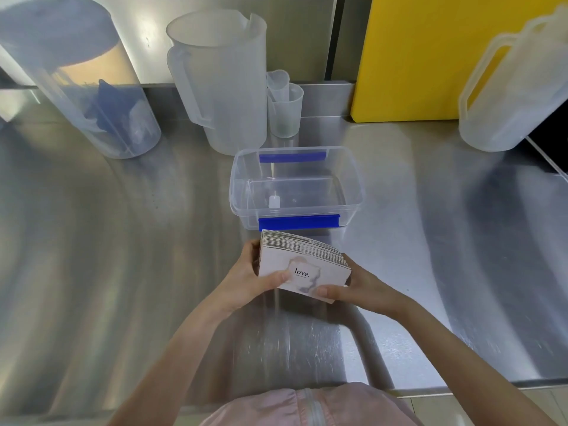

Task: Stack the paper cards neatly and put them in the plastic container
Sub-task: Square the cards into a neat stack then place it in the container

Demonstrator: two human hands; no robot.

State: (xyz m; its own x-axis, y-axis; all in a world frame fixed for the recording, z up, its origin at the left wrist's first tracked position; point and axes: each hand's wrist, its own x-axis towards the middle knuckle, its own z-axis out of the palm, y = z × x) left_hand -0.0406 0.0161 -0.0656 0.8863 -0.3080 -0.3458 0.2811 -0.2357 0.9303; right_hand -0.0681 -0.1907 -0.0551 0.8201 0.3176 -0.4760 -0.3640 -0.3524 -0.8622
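Pale paper cards point(302, 265), squared into one stack, are clamped between both hands point(246, 276) point(358, 285); next, lower them into the clear plastic container point(296, 187).

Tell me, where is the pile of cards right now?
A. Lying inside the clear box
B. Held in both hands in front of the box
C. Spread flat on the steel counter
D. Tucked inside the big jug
B: the stack of paper cards sits between the left hand and right hand, short of the clear plastic container, which holds no cards.
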